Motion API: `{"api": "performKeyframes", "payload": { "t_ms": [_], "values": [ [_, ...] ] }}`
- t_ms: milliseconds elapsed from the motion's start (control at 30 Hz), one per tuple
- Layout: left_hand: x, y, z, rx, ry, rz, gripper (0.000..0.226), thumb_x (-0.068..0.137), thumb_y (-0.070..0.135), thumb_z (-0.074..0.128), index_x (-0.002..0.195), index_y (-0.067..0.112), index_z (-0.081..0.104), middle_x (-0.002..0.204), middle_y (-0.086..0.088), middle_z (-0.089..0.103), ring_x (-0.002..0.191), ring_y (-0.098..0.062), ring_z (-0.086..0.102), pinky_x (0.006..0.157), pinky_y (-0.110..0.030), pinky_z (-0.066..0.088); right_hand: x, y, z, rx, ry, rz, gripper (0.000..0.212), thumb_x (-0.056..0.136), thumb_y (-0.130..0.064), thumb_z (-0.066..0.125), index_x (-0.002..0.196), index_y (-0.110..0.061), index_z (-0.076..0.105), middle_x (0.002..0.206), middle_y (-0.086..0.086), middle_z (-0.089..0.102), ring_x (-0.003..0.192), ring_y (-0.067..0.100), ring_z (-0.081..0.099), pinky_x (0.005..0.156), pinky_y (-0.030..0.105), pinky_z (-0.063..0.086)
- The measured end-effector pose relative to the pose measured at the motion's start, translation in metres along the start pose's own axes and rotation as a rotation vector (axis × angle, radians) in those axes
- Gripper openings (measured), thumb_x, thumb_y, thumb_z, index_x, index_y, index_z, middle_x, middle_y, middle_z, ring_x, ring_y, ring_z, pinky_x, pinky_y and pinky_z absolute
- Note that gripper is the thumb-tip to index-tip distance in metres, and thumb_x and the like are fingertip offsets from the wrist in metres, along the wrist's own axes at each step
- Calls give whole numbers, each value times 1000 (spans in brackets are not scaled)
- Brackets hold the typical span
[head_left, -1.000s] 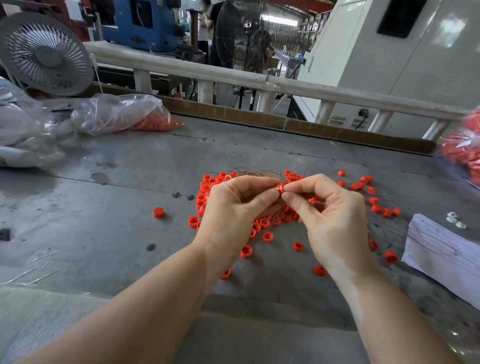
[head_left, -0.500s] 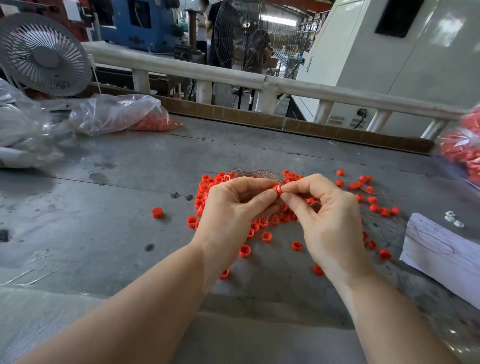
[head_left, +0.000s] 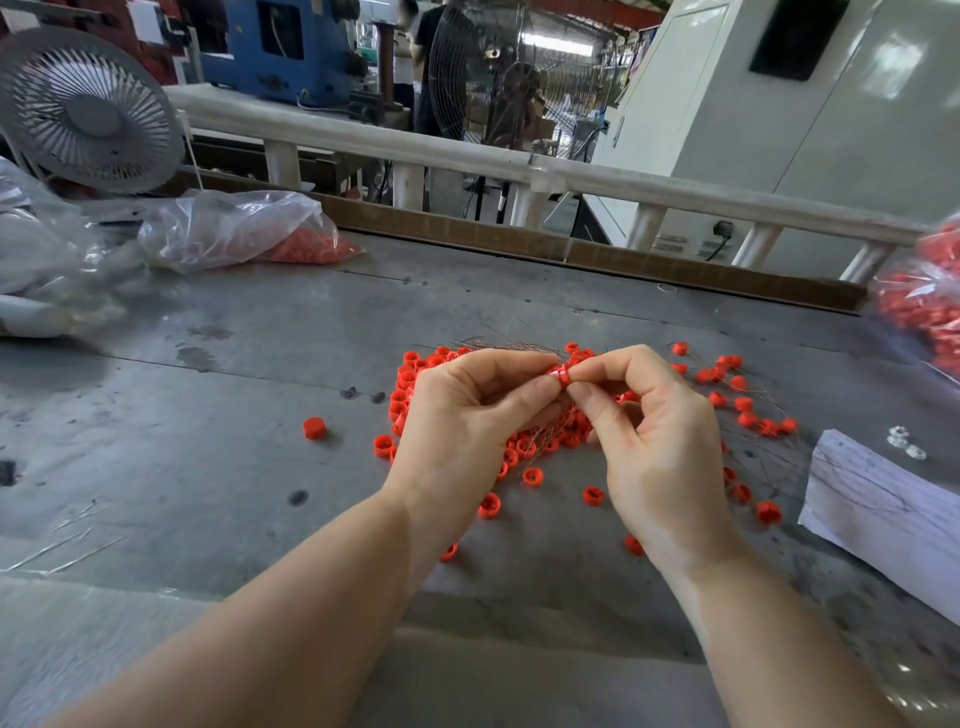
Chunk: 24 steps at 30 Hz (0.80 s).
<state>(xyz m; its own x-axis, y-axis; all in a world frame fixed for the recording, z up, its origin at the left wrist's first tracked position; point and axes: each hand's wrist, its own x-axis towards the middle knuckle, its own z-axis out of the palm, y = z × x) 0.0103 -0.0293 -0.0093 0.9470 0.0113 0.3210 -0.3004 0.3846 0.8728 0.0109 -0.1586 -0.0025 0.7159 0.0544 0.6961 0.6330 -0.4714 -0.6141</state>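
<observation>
**Ring stays pinched, barely shifted**

Head view: the left hand (head_left: 467, 415) and right hand (head_left: 660, 431) keep their fingertips clamped on one red ring (head_left: 560, 375) — held over the pile of rings (head_left: 408, 371), at 12 o'clock from the wrists. Almost nothing has moved — I judge the fitting unfinished.

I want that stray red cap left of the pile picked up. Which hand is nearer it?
Left. The left hand sits just right of the stray cap; the right hand is farther right, beyond it. Both pinch a ring.
</observation>
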Motion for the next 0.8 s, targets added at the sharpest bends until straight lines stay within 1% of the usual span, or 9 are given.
{"api": "performKeyframes", "payload": {
  "t_ms": [33, 133, 267, 400, 500, 667, 800],
  "values": [
    [0, 0, 0, 1, -2, 5, 14, 70, 9, 68, 83, 12, 71, 79, -2, 74, 76, -12, 70, 67, -17, 53, 0, 0, 0, 9, 1, 9, 4, 84, -14, 60, 85, -15, 63, 81, -6, 63, 70, 2, 58, 70, 17, 46],
    [0, 0, -1, 66, 3, 52, 15, 76, 2, 67, 84, 14, 71, 79, -1, 74, 78, -12, 70, 69, -18, 53, 0, 0, 0, 22, 4, 19, 5, 84, -12, 61, 85, -16, 63, 80, -8, 63, 68, 1, 58, 69, 18, 47],
    [-1, 1, -1, 161, 20, 116, 20, 77, 1, 68, 82, 19, 71, 79, 3, 74, 80, -12, 70, 73, -20, 54, -1, -2, 0, 12, 13, -8, 5, 83, -11, 60, 84, -14, 63, 78, -5, 62, 69, 2, 58, 69, 17, 47],
    [-1, 2, 0, 249, 30, 170, 24, 78, 0, 69, 81, 23, 71, 78, 8, 73, 78, -7, 69, 72, -17, 53, -1, -2, 0, -21, 23, -61, 5, 83, -7, 60, 84, -9, 64, 77, -1, 61, 71, 3, 57, 71, 14, 45],
    [-1, 3, 1, 275, 42, 190, 27, 77, -2, 69, 79, 25, 71, 77, 11, 73, 78, -6, 69, 73, -17, 52, -1, -2, -1, -40, 31, -92, 5, 83, -4, 60, 84, -5, 65, 78, 2, 62, 76, 6, 58, 72, 10, 44],
    [-2, 3, 1, 307, 43, 199, 27, 75, -4, 70, 78, 23, 71, 73, 14, 72, 76, -3, 69, 71, -13, 51, 0, -2, -1, -95, 29, -148, 5, 82, -1, 60, 82, -2, 65, 78, 2, 60, 78, 5, 55, 73, 7, 42],
    [-2, 4, 2, 314, 41, 203, 27, 75, -6, 69, 79, 21, 71, 72, 14, 71, 75, -2, 69, 70, -12, 51, 0, -2, -1, -129, 32, -175, 5, 82, 0, 60, 81, -1, 65, 79, 2, 59, 78, 6, 54, 73, 9, 43]
  ]
}}
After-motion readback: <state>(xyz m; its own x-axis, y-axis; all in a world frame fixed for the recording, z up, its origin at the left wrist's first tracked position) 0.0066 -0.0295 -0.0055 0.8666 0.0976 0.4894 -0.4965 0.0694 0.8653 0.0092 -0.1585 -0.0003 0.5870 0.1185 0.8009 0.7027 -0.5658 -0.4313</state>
